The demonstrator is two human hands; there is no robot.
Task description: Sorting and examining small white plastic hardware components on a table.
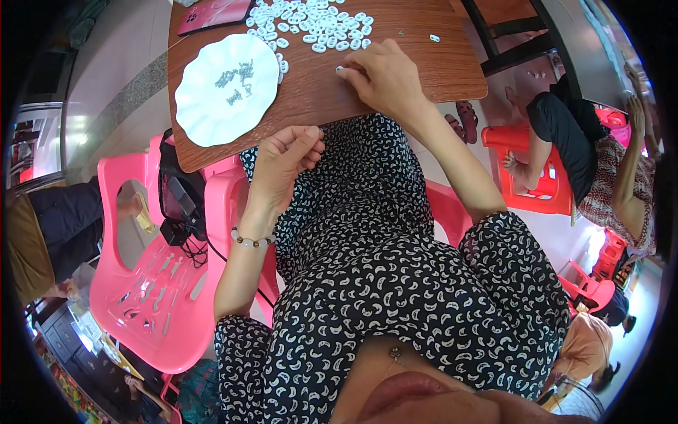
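Note:
My right hand is over the brown wooden table, with thumb and index finger closed on a small white piece, mostly hidden by the fingertips. At the table's near edge my left hand is closed, its thumb pressed against curled fingers; what it holds, if anything, cannot be made out. Left of it lies a white scalloped plate with several tiny grey metal-looking pieces. Beyond the hands, many small white oval pieces with two holes are spread out, and a single white piece lies apart at the right.
A pink flat case rests at the table's far left. The table's near edge borders my lap. A pink plastic chair with a black bag and cables stands at left. Another person sits at right by a red stool.

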